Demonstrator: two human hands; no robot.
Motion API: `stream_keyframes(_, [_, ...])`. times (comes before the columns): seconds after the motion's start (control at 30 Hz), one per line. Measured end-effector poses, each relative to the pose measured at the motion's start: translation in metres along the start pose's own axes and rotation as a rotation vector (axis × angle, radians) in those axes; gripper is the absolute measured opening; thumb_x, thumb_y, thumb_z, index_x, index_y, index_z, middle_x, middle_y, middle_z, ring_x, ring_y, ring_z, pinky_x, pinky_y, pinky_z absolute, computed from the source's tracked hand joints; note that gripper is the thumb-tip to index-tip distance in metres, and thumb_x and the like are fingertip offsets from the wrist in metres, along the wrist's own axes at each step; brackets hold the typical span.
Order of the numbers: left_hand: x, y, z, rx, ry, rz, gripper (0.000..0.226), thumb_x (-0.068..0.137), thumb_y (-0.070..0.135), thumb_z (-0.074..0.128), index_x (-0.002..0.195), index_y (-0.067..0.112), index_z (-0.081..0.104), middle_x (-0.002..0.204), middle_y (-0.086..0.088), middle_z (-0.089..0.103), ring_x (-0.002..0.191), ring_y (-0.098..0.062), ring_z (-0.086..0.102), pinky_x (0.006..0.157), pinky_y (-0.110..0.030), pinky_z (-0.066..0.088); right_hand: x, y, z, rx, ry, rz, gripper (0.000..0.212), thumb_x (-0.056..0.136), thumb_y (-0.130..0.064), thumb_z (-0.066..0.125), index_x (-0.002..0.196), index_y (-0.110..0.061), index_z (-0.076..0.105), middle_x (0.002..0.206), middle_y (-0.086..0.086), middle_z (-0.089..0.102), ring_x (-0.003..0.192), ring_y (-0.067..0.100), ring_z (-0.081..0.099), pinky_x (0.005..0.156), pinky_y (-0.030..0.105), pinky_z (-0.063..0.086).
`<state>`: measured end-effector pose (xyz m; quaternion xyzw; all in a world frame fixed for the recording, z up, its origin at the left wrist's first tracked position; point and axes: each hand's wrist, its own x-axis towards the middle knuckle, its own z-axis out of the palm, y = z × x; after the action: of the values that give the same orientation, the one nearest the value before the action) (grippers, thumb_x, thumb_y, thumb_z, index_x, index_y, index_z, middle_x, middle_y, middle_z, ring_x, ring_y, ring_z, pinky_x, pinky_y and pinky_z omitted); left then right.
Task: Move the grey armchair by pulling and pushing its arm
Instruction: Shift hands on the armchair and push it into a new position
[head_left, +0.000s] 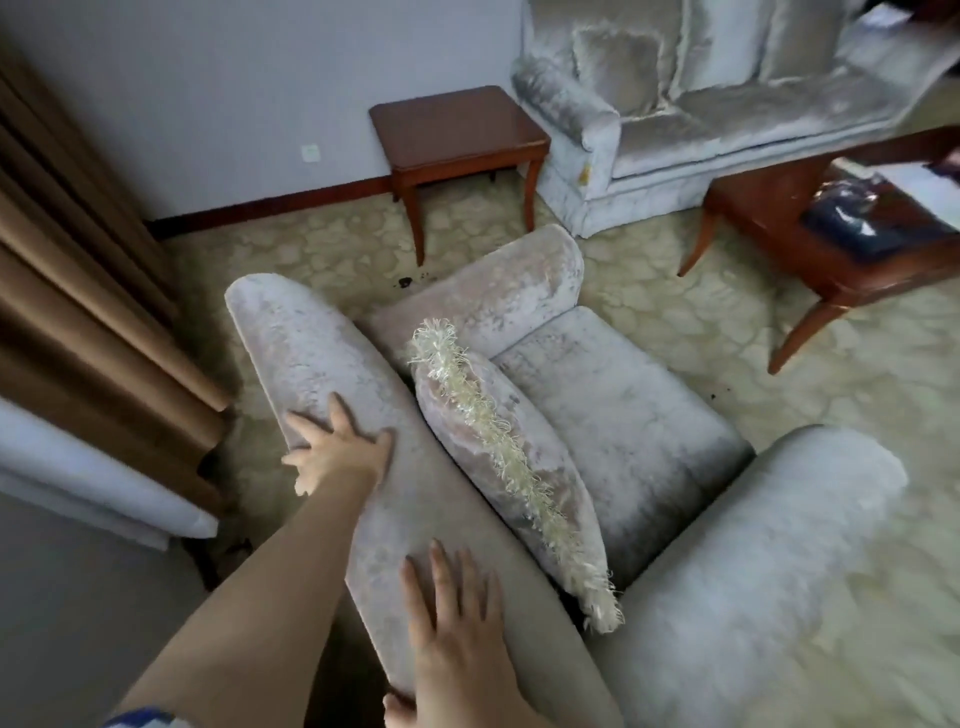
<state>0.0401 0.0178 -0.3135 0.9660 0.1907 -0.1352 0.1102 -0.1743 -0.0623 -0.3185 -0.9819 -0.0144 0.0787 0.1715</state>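
Grey crushed velvet covered the armchair (597, 395), which stood on the patterned carpet (727, 332) just in front of a wooden side table (457, 130). Its padded top edge was held by both hands: the left hand (337, 452) was laid flat with fingers (340, 410) spread, the right hand (457, 623) nearer, fingers together, thumb hooked under. A fringed cushion (509, 467) was propped on the armchair's seat. The armchair was judged heavy, soft-skinned over a stiff frame, best gripped at its rolled arm (519, 280).
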Motion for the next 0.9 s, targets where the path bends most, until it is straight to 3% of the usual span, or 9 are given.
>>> stream_keyframes(0.1, [0.005,0.001,0.01,0.0,0.09,0.04,0.086,0.081,0.069,0.035,0.147,0.035,-0.008,0.155,-0.014,-0.016,0.126,-0.05,0.026,0.092,-0.055,0.041,0.009,0.0,-0.001,0.05,0.213,0.065,0.029,0.086,-0.037,0.057,0.114,-0.034,0.061,0.114,-0.001,0.069,0.098,0.021,0.069,0.072,0.043,0.058])
stream_keyframes(0.17, [0.004,0.003,0.013,0.007,0.118,0.033,0.086,0.08,0.069,0.035,0.148,0.034,-0.006,0.155,-0.014,-0.014,0.124,-0.049,0.029,0.092,-0.055,0.04,0.01,0.0,0.006,0.061,0.172,0.08,0.035,0.095,-0.02,0.032,0.11,-0.035,0.06,0.105,-0.004,0.072,0.091,0.022,0.071,0.067,0.043,0.058])
stream_keyframes(0.3, [0.012,0.007,0.02,0.034,0.164,0.018,0.087,0.08,0.069,0.036,0.148,0.032,-0.005,0.154,-0.016,-0.012,0.126,-0.05,0.027,0.095,-0.054,0.038,0.028,0.014,0.001,0.087,0.146,0.168,0.026,0.096,-0.026,0.033,0.111,-0.037,0.052,0.103,-0.008,0.072,0.087,0.019,0.071,0.064,0.041,0.058])
stream_keyframes(0.5, [0.007,0.017,0.018,0.016,0.112,0.02,0.085,0.083,0.064,0.037,0.149,0.029,-0.003,0.154,-0.02,-0.012,0.129,-0.052,0.02,0.098,-0.055,0.032,0.021,0.021,0.004,0.013,0.183,0.144,0.037,0.079,-0.025,0.046,0.115,-0.033,0.051,0.109,-0.001,0.071,0.093,0.026,0.07,0.072,0.044,0.057])
stream_keyframes(0.63, [0.044,-0.002,0.003,-0.205,0.106,0.059,0.082,0.083,0.058,0.045,0.148,0.029,0.005,0.155,-0.012,-0.001,0.125,-0.047,0.028,0.1,-0.053,0.029,0.023,0.011,-0.008,-0.036,0.161,0.06,0.028,0.071,-0.045,0.064,0.095,-0.033,0.073,0.096,0.002,0.073,0.08,0.025,0.071,0.073,0.035,0.055])
stream_keyframes(0.7, [0.09,-0.011,-0.011,-0.326,0.109,0.089,0.084,0.081,0.058,0.049,0.148,0.028,0.007,0.154,-0.014,0.002,0.125,-0.048,0.03,0.102,-0.053,0.029,0.036,0.01,-0.023,-0.05,0.017,0.092,0.067,0.039,-0.071,0.069,0.094,-0.032,0.074,0.097,0.001,0.072,0.08,0.021,0.07,0.073,0.032,0.056])
stream_keyframes(0.77, [0.146,-0.012,-0.027,-0.405,0.067,0.052,0.086,0.081,0.059,0.047,0.149,0.029,0.002,0.154,-0.015,-0.002,0.129,-0.048,0.027,0.105,-0.054,0.026,0.055,0.008,-0.033,-0.047,-0.058,0.164,0.086,0.035,-0.081,0.059,0.103,-0.03,0.072,0.105,0.002,0.07,0.087,0.019,0.069,0.071,0.033,0.057])
stream_keyframes(0.83, [0.198,-0.001,-0.044,-0.4,0.054,0.042,0.088,0.081,0.062,0.043,0.149,0.03,-0.003,0.155,-0.015,-0.006,0.132,-0.047,0.023,0.106,-0.055,0.024,0.083,-0.006,-0.04,-0.063,-0.06,0.202,0.094,0.042,-0.079,0.058,0.119,-0.026,0.065,0.121,0.006,0.062,0.102,0.023,0.065,0.082,0.034,0.055])
stream_keyframes(0.9, [0.239,0.012,-0.059,-0.368,0.064,0.039,0.092,0.079,0.065,0.042,0.149,0.028,-0.006,0.156,-0.014,-0.006,0.135,-0.044,0.02,0.107,-0.054,0.023,0.121,-0.027,-0.036,0.021,-0.052,0.239,0.098,0.063,-0.073,0.054,0.145,-0.025,0.031,0.148,0.011,0.031,0.133,0.028,0.036,0.108,0.04,0.032])
